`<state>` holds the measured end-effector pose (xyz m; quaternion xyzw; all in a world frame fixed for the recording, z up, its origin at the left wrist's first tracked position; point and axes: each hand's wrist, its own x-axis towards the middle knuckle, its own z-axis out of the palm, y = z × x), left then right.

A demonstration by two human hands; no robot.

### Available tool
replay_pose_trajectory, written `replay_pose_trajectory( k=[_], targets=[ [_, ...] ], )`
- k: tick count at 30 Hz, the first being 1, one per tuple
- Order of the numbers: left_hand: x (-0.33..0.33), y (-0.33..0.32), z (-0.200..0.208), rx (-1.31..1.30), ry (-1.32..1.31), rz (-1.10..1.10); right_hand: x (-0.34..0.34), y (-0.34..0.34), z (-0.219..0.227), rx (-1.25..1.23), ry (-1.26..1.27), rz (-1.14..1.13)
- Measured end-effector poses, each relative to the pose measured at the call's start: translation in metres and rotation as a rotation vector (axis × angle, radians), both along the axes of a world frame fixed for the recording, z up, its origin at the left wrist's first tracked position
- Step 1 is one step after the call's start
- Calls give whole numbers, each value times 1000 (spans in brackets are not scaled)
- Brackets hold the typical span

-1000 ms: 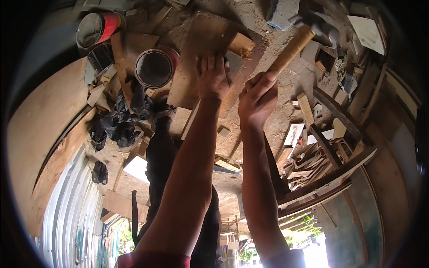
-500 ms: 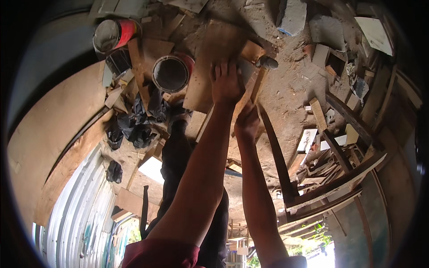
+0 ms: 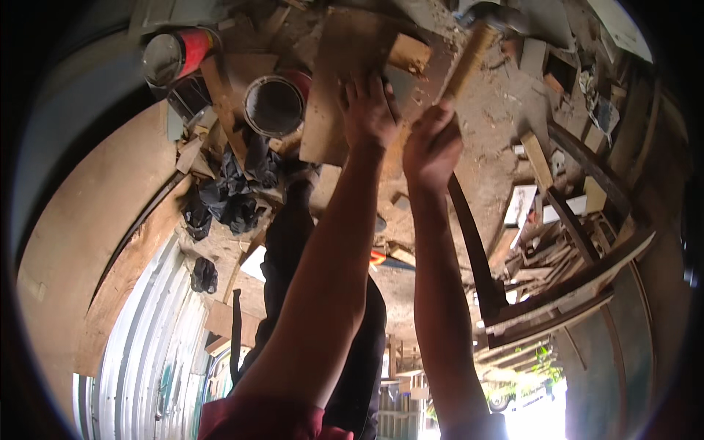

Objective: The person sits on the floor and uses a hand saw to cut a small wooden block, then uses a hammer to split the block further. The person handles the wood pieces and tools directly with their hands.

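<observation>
My right hand (image 3: 433,150) is wrapped round the wooden handle of a claw hammer (image 3: 470,61), raised to the right of a brown board (image 3: 330,55). The hammer's dark metal head points away from me and is smeared by motion. My left hand (image 3: 370,121) presses down on the board near its right side, palm down with the fingers spread. Beyond my fingertips, a small block of lighter wood (image 3: 409,55) rests on the board. Whatever lies under my left palm is hidden.
Left of the board stand an open round bucket (image 3: 275,106) and a red-sided can (image 3: 180,57). Black plastic bags (image 3: 231,198) lie nearer me. A dark wooden frame (image 3: 579,286) stands at the right, by a heap of wood scraps (image 3: 539,264).
My right hand has lifted the hammer up and to the right, away from the board. My left hand stays on the board. The whole view has shifted slightly.
</observation>
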<state>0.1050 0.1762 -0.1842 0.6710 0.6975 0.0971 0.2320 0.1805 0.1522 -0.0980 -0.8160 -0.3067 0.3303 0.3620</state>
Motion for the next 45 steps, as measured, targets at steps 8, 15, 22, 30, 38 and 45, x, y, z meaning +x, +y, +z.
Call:
replay_pose_trajectory(
  k=[8,15,22,30,38,45],
  targets=[
    [2,-19,2,-21,-21,35,7,-20,-5,-166,18,152],
    [4,-4,-6,56,-50,35,-5,-74,-18,-243,-65,327],
    [6,-12,-7,128,-2,-6,6,-56,-51,19,-116,148],
    [-2,-18,-25,330,-40,-75,6,-280,-38,-237,257,-180],
    [-21,-4,-35,214,-498,-256,16,-456,-174,-634,-291,134],
    [-34,-10,-10,-162,-814,-338,-13,-437,-243,-211,-486,25]
  ],
)
